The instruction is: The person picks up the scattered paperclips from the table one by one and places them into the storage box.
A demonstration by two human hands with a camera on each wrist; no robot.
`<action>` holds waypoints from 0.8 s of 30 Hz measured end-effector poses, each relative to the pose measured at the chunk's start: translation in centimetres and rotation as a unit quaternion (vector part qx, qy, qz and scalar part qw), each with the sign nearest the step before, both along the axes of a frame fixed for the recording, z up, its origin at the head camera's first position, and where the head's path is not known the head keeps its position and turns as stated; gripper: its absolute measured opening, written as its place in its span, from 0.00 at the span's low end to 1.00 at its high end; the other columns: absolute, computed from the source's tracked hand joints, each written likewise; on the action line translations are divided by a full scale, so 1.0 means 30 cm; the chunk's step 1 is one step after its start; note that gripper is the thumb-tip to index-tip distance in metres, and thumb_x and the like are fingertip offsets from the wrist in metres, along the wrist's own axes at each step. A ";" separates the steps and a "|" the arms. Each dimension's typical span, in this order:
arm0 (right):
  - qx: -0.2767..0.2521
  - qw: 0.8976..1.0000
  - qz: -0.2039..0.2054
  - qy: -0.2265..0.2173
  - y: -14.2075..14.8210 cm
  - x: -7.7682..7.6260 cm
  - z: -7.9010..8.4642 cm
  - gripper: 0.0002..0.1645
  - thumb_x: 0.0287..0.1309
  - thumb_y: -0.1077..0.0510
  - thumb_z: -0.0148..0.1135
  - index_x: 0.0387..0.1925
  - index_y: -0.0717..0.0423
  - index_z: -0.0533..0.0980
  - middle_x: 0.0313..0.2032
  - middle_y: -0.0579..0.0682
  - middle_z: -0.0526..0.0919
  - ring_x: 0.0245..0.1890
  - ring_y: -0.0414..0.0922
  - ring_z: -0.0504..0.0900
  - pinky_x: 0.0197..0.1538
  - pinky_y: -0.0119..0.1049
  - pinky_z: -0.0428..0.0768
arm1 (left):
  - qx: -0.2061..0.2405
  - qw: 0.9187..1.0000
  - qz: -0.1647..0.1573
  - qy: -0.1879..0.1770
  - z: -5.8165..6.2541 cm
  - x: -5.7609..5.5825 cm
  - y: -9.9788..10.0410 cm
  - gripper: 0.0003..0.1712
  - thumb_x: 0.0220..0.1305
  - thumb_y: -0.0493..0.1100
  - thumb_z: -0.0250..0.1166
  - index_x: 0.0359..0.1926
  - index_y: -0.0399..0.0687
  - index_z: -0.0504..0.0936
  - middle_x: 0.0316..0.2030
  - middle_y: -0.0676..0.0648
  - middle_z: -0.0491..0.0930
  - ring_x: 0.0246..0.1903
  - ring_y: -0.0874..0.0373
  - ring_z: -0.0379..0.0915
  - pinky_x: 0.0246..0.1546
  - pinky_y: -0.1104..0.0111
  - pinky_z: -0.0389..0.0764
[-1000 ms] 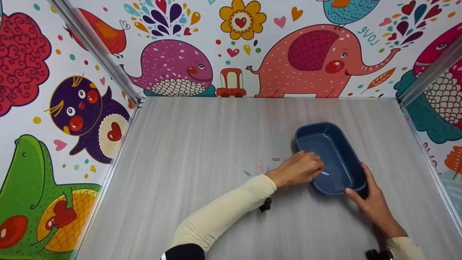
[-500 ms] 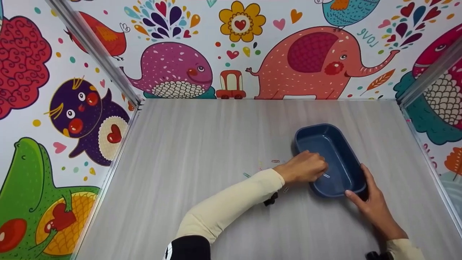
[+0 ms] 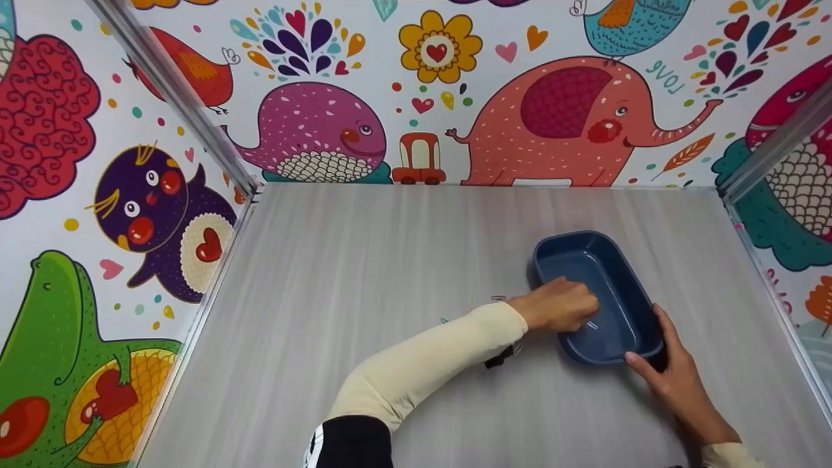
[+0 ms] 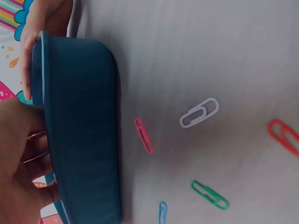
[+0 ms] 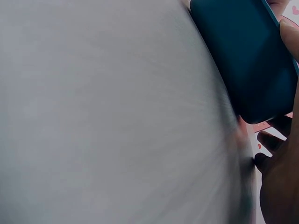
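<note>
A dark blue rectangular box (image 3: pixel 604 354) stands on the table. My left hand (image 3: pixel 562 307) hangs over its left side, fingers curled down inside the rim; whether they pinch anything is hidden. Just below those fingers a white paper clip (image 3: pixel 592 325) shows inside the box. At the near right corner my right hand (image 3: pixel 679 380) holds the box, thumb on the rim and fingers along the outer side. In the left wrist view several paper clips lie on the table beside the box: pink (image 4: pixel 144 136), white (image 4: pixel 199 113), green (image 4: pixel 210 195), blue (image 4: pixel 162 213) and red (image 4: pixel 285 137).
The wood-grain table (image 3: pixel 364 253) is enclosed by walls (image 3: pixel 442 97) printed with cartoon animals. Metal posts (image 3: pixel 175 97) stand at the corners. My left sleeve (image 3: pixel 429 364) crosses above the table and hides some of the clips in the head view.
My left hand has shifted a little right, further over the box. The head view has moved slightly, and my right hand keeps its hold on the box.
</note>
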State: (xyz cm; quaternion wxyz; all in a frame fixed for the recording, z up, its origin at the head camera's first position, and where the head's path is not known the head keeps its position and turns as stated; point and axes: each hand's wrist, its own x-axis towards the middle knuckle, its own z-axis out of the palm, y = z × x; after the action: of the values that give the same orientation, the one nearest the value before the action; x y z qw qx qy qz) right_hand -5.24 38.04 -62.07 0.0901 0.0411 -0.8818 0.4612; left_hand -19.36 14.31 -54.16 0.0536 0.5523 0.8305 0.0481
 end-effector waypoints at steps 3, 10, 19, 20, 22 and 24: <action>0.003 1.000 -0.002 -0.010 0.006 0.011 0.000 0.63 0.66 0.65 0.76 0.90 0.50 0.48 0.84 0.71 0.54 0.72 0.18 0.54 0.68 0.13 0.51 | -0.025 1.000 -0.014 0.003 0.004 0.019 0.030 0.12 0.80 0.39 0.62 0.37 0.54 0.87 0.33 0.58 0.84 0.34 0.65 0.76 0.38 0.68 0.79; 0.009 1.000 -0.005 -0.020 0.016 0.007 -0.003 0.62 0.67 0.64 0.75 0.90 0.49 0.47 0.84 0.70 0.54 0.71 0.17 0.54 0.67 0.11 0.50 | -0.099 0.994 -0.040 0.016 0.036 0.050 0.109 0.09 0.81 0.41 0.63 0.42 0.58 0.87 0.39 0.58 0.85 0.40 0.65 0.78 0.52 0.64 0.81; 0.001 1.000 -0.002 -0.019 0.019 0.002 -0.007 0.63 0.67 0.65 0.75 0.90 0.48 0.46 0.84 0.69 0.54 0.71 0.17 0.55 0.67 0.11 0.52 | -0.170 0.983 -0.054 0.033 0.042 0.088 0.189 0.14 0.84 0.47 0.61 0.62 0.65 0.87 0.57 0.58 0.86 0.53 0.64 0.82 0.60 0.62 0.79; 0.001 1.000 -0.001 -0.021 0.019 0.001 -0.007 0.63 0.68 0.65 0.74 0.91 0.46 0.46 0.84 0.69 0.54 0.71 0.17 0.55 0.67 0.11 0.53 | -0.176 0.983 -0.053 0.031 0.040 0.092 0.196 0.14 0.85 0.48 0.61 0.63 0.65 0.86 0.59 0.58 0.86 0.55 0.65 0.81 0.62 0.62 0.78; 0.001 1.000 -0.001 -0.023 0.016 0.000 -0.007 0.63 0.68 0.65 0.74 0.91 0.45 0.46 0.84 0.69 0.54 0.71 0.17 0.55 0.66 0.11 0.53 | -0.186 0.981 -0.047 0.023 0.034 0.097 0.206 0.15 0.85 0.50 0.61 0.65 0.66 0.85 0.62 0.59 0.84 0.58 0.65 0.80 0.65 0.61 0.75; 0.002 1.000 -0.002 -0.019 0.014 0.000 -0.007 0.63 0.67 0.65 0.75 0.91 0.45 0.46 0.84 0.69 0.55 0.71 0.17 0.56 0.66 0.11 0.53 | -0.187 0.981 -0.045 0.017 0.026 0.100 0.213 0.15 0.85 0.50 0.62 0.65 0.67 0.86 0.62 0.59 0.84 0.57 0.65 0.80 0.65 0.62 0.76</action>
State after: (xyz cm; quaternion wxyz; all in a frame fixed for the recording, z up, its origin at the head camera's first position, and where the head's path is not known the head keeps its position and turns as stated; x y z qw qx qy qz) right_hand -5.24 38.47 -62.27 0.0745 0.0309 -0.8845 0.4595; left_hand -16.37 20.69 -53.38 0.1442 0.5702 0.7998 -0.1203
